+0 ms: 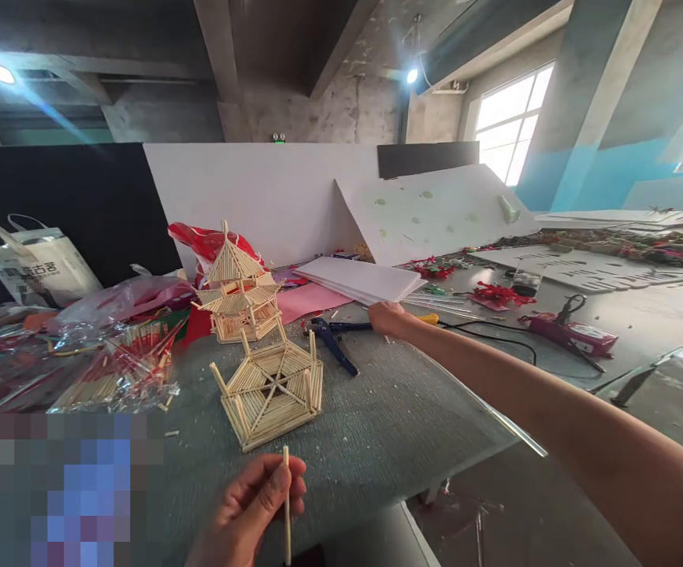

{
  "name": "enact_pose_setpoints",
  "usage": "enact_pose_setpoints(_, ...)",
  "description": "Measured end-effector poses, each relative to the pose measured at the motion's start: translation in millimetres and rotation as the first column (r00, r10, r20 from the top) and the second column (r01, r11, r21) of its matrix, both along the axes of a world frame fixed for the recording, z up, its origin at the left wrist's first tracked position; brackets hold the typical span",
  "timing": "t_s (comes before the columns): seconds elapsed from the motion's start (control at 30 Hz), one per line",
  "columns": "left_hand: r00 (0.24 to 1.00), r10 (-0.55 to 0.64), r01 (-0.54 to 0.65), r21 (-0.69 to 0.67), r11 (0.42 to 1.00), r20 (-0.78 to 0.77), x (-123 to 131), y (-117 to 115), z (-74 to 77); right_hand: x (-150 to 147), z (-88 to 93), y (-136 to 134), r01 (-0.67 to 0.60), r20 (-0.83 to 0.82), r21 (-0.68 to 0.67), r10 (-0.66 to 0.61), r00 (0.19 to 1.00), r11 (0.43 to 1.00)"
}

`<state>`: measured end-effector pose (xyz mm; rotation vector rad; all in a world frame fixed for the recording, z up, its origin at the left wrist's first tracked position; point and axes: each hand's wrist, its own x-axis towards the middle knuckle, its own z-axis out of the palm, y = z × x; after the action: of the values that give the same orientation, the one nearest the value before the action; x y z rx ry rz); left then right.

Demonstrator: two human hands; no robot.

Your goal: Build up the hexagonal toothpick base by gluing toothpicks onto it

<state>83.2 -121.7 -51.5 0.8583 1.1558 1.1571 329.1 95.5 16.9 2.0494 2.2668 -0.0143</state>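
Note:
My left hand, low in the middle, pinches a thin wooden stick upright between thumb and fingers. Farther forward, my right hand is closed at the end of one handle of a blue-handled cutter, which lies spread on the table; its fingers are partly hidden. A yellow-ended tool with a black cord shows just beyond that hand. Before my left hand sits a hexagonal stick frame with short upright posts. A tiered pagoda model of similar sticks stands behind it.
Bagged sticks and plastic wrapping lie at left, near a tote bag. White boards are stacked behind the right hand. A pink-red package lies at right. The table's front edge is close, and a pixelated patch hides the lower left.

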Motion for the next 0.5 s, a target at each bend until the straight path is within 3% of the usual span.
enact_pose_setpoints(0.13,0.980,0.081,-0.062,0.106,0.992,-0.181,-13,4,2.0,-9,15.2,-4,-0.019,-0.021,0.126,0.021,1.000,0.992)
enact_pose_setpoints(0.2,0.949,0.142,-0.098,0.166,0.981,-0.280,-18,7,3.9,-17,19.2,-25,-0.059,-0.039,0.221,0.069,0.997,0.974)
enact_pose_setpoints(0.27,0.923,0.174,-0.104,0.213,0.971,-0.342,-21,11,5.7,-29,17.0,-59,-0.174,-0.066,0.346,0.209,0.976,0.922)
enact_pose_setpoints(0.33,0.923,0.150,-0.064,0.242,0.968,-0.355,-22,15,6.8,-44,8.5,-102,-0.469,-0.066,0.561,0.601,0.796,0.682)
enact_pose_setpoints(0.4,0.940,0.064,0.022,0.245,0.969,-0.336,-20,19,6.7,-62,-4.5,-142,-0.700,0.085,0.579,0.822,0.563,0.419)
enact_pose_setpoints(0.43,0.946,0.008,0.073,0.235,0.969,-0.325,-18,20,6.2,-71,-11.8,-157,-0.755,0.137,0.554,0.856,0.498,0.351)
enact_pose_setpoints(0.5,0.943,-0.096,0.168,0.208,0.963,-0.320,-15,21,4.8,-86,-26.6,-174,-0.776,0.175,0.561,0.875,0.451,0.287)
